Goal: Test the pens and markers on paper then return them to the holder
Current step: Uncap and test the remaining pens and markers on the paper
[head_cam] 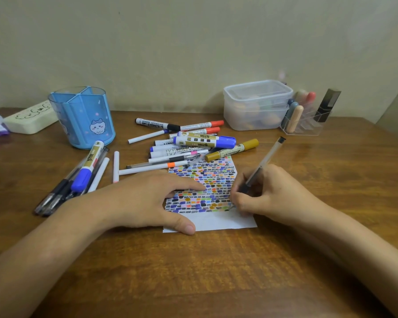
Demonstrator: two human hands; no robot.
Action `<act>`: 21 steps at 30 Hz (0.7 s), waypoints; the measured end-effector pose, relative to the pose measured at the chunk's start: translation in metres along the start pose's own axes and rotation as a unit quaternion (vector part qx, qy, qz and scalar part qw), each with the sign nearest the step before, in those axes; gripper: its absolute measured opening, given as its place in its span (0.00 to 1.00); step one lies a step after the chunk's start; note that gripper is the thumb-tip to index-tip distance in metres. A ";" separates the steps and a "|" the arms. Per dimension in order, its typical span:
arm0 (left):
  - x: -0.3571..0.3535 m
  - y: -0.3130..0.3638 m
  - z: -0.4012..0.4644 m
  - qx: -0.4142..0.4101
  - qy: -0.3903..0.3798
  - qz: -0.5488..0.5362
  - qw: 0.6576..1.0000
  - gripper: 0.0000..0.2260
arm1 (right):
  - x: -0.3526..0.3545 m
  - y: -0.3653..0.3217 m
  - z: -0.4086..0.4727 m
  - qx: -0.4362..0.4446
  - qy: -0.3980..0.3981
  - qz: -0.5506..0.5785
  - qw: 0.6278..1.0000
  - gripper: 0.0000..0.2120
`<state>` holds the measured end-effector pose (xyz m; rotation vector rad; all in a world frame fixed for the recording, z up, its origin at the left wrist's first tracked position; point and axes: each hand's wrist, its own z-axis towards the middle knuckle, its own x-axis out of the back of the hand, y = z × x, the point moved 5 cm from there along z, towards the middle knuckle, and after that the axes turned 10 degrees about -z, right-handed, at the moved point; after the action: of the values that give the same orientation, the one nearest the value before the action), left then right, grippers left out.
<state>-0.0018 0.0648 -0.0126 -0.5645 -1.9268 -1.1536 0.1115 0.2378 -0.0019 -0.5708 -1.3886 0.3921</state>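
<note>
- A wooden surface carries a paper crowded with colour swatches, near centre.
- The blue holder stands far left.
- Markers lie heaped beyond the paper.
- The left hand presses flat, fingers spread, on the paper.
- The right hand pinches a clear pen, tip on the paper.

Single view, head-worn, wide-angle. It looks forward and steeply down from above the near edge of the wooden table. Both forearms enter from the bottom corners; the paper sits close, near frame centre. The blue holder and clear plastic box lie farther off, against the wall filling the upper third. Edges bow slightly.
</note>
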 end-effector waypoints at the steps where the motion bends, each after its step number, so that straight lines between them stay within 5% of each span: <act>1: 0.000 0.000 0.000 -0.001 0.000 0.001 1.000 0.37 | 0.000 -0.001 -0.001 0.002 -0.002 0.005 1.000 0.05; 21: 0.000 0.001 0.000 0.004 -0.004 -0.005 1.000 0.36 | 0.000 -0.001 0.000 -0.011 0.005 -0.004 1.000 0.04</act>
<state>-0.0011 0.0653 -0.0121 -0.5563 -1.9416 -1.1518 0.1117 0.2369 -0.0019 -0.5846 -1.3876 0.3667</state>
